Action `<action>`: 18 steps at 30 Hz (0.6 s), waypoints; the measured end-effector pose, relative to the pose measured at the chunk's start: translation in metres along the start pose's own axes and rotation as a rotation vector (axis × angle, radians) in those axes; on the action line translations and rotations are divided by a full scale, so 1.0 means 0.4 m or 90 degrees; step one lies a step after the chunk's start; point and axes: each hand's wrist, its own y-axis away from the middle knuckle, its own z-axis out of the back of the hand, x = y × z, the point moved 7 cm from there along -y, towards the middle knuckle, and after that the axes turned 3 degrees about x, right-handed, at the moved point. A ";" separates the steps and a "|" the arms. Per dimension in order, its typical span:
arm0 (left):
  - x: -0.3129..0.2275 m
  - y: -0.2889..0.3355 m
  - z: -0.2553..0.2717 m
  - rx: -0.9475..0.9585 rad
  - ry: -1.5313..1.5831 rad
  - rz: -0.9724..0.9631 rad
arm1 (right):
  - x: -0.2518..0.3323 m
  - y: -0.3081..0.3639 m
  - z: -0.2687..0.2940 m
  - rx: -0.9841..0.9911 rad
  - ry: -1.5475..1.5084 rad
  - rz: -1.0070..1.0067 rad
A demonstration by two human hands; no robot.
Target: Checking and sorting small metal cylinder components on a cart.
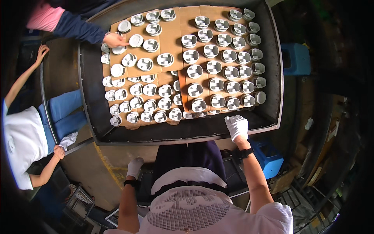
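Rows of grey metal pistons (213, 67) stand on brown cardboard sheets (168, 29) inside a large dark metal bin (128, 136). My right hand (237, 126), in a white glove, is over the bin's near wall, just below the closest pistons on the right. Its fingers are curled, and whatever they may hold is hidden. My left hand (135, 167), also gloved in white, hangs low outside the bin, touching no piston. How its fingers are set does not show clearly. On the left, the cardboard partly covers a lower layer of pistons (150, 90).
A co-worker's bare hand (115, 39) reaches over the bin's far-left side among the pistons. At left, another person in a white shirt (29, 134) grips a rail and a whitish cloth or glove (67, 141). Blue stools (267, 158) stand right of me and beyond the bin.
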 end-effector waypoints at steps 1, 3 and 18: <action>-0.014 0.007 0.017 -0.061 0.033 0.016 | -0.002 -0.009 0.012 -0.031 0.010 0.041; -0.063 -0.020 0.068 -0.078 0.119 0.040 | -0.055 -0.010 0.004 -0.034 -0.024 0.023; -0.477 -0.468 0.576 0.013 0.470 0.009 | -0.150 -0.054 -0.019 0.080 -0.132 -0.066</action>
